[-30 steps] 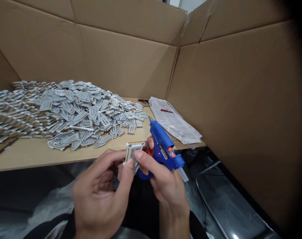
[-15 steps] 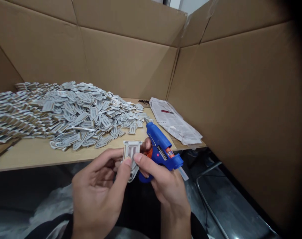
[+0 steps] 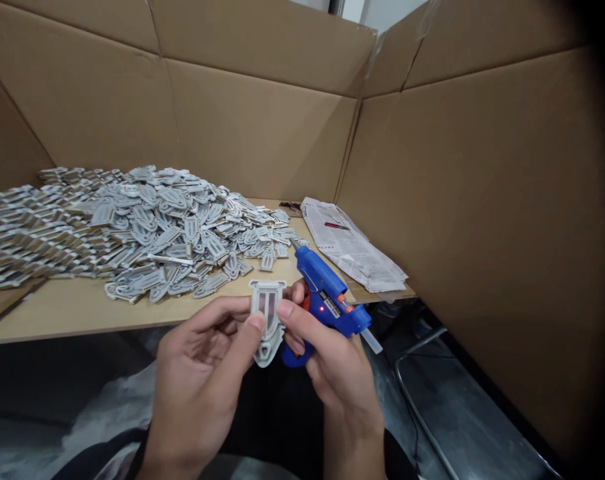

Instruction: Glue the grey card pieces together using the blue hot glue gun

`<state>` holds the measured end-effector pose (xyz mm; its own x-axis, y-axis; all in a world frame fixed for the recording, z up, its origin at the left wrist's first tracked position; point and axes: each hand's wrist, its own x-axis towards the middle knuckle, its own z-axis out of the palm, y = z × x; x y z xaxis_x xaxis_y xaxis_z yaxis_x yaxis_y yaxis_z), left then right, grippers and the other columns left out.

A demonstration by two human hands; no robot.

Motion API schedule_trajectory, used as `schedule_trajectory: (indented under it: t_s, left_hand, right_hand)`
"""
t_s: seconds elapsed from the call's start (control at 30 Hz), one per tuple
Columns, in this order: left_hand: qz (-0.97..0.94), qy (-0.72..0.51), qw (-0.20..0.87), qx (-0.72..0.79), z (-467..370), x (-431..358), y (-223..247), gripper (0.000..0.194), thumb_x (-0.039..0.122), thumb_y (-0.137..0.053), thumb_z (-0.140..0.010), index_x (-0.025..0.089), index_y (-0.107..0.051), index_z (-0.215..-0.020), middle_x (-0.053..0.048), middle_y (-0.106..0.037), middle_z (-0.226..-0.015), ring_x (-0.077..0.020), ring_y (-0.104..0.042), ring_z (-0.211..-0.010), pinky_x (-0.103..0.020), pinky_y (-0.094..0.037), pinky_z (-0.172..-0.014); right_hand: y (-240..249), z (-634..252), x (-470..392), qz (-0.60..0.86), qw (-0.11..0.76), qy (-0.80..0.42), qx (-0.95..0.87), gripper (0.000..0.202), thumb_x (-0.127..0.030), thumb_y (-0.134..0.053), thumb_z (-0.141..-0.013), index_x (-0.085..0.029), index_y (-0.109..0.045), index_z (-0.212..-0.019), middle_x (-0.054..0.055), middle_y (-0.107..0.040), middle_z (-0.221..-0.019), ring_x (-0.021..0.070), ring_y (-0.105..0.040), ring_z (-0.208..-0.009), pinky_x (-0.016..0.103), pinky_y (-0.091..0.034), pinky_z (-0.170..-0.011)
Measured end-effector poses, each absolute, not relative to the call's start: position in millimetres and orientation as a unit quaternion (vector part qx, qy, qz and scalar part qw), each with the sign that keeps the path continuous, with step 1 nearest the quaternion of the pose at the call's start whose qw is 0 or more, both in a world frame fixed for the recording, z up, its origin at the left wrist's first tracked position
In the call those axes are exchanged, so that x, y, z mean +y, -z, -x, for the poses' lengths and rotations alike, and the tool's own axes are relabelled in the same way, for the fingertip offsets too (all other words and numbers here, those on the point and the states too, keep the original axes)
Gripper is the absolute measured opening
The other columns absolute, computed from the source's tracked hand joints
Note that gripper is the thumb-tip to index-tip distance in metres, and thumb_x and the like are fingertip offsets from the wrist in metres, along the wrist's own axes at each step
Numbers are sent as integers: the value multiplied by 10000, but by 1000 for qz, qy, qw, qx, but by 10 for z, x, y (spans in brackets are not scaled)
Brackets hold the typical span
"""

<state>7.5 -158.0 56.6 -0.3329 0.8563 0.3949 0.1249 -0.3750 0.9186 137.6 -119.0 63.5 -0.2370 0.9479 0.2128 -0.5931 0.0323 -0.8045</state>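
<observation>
Fingers: left thumb tip [image 3: 255,322] and right thumb tip [image 3: 286,311] both press the face of one gray plastic part [image 3: 270,303], narrow grip, fingers behind mostly hidden. Part is held upright between left hand [image 3: 192,393] and right hand [image 3: 347,377], in front of the table edge, crossbar end up, looped end down. Right hand also has the blue glue gun [image 3: 320,270] in its grasp, red light [image 3: 322,309] lit, clear glue stick [image 3: 371,341] out the back; can't tell if the trigger is squeezed. Step in hand, my read: two-handed hold, face toward the wearer, nozzle [image 3: 294,243] aimed away from the part. Any regrip calls for the left pinch to carry the part alone, nozzle clear of fingers. Further out: loose pile [image 3: 182,220] of similar parts on the table [image 3: 82,308], stacked rows [image 3: 37,233] left of it, newspaper [image 3: 332,243] with a red item [image 3: 336,226] on the right, cardboard walls [image 3: 262,127] behind.
</observation>
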Motion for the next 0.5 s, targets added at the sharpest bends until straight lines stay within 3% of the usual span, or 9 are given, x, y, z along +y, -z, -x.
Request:
schedule_trajectory:
  t_s: [0.2, 0.5]
  left_hand:
    - [-512, -657, 241, 498, -171, -1619, -614, 134, 312, -757, -879, 205, -758, -960, -31, -755, -851, -169, -712, -733, -219, -595, -648]
    - [-522, -673, 183, 490, -273, -1667, -606, 54, 213, -720, -893, 198, -726, -944, -24, -760, -912, -149, -726, -761, -194, -595, -702]
  right_hand:
    - [-620, -1311, -1261, 259, 601, -637, -406, 357, -307, -905, -772, -202, -623, -965, -31, -563, -781, 105, -471, -606, 222, -428, -556]
    - [-622, -1257, -1277, 266, 627, -626, -380, 378, -291, -917, -740, -209, -605, -937, -23, -582, -831, 127, -552, -677, 232, -496, -630]
